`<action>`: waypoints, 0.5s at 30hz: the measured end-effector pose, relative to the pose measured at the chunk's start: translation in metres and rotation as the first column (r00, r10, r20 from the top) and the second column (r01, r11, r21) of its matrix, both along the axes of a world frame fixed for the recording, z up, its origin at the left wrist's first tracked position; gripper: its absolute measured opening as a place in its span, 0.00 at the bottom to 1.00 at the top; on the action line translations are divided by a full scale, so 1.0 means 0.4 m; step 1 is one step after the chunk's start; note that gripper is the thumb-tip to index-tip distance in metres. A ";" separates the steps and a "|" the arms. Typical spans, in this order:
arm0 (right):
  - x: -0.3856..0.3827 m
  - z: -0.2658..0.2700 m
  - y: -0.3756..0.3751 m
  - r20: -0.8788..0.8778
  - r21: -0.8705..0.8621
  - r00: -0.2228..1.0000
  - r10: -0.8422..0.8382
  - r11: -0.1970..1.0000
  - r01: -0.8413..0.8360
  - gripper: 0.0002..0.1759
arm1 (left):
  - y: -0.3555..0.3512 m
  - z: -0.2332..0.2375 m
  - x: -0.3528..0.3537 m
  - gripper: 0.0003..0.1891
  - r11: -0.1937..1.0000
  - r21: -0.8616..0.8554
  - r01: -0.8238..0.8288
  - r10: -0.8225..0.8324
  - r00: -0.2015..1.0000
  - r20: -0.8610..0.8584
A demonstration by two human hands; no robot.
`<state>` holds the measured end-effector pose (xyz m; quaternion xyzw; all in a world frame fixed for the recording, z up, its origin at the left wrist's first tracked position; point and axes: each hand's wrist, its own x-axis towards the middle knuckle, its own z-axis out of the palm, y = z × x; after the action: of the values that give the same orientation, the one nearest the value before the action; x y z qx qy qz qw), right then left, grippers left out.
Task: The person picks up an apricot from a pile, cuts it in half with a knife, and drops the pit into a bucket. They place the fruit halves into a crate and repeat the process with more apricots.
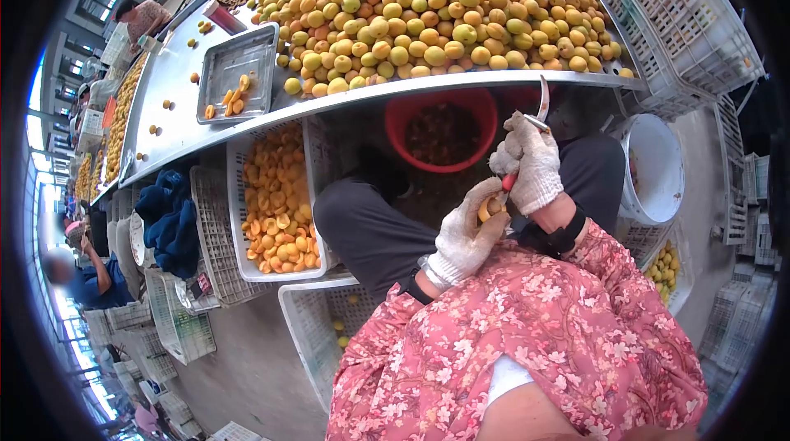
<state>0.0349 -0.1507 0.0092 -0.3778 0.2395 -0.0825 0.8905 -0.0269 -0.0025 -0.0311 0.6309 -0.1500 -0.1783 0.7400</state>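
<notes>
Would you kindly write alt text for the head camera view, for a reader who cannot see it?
Two gloved hands in floral sleeves: the left hand holds an apricot while the right hand grips a knife. Above, a metal table carries a heap of apricots; a crate of halved fruit sits below.

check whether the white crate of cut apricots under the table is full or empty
Well filled: orange apricot halves cover the white crate end to end, hiding its floor; only the rim shows.
</notes>
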 end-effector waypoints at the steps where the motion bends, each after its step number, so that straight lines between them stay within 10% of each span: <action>1: 0.000 -0.009 -0.003 -0.028 0.070 1.000 0.006 0.998 -0.004 0.10 | 0.000 -0.005 0.001 0.24 1.000 0.006 0.007 -0.007 1.000 -0.003; 13: 0.000 -0.077 -0.028 -0.148 0.325 0.985 0.092 0.945 -0.040 0.13 | -0.015 -0.022 0.021 0.26 0.993 0.107 0.050 -0.056 0.997 0.060; 15: 0.007 -0.099 -0.040 -0.139 0.454 0.980 0.141 0.889 -0.063 0.13 | -0.018 -0.018 0.028 0.26 0.975 0.221 -0.011 -0.081 0.912 0.402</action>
<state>0.0376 -0.1667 -0.0303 -0.1806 0.3062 0.0541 0.9331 -0.0157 -0.0096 -0.0384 0.7287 -0.2924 -0.0712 0.6151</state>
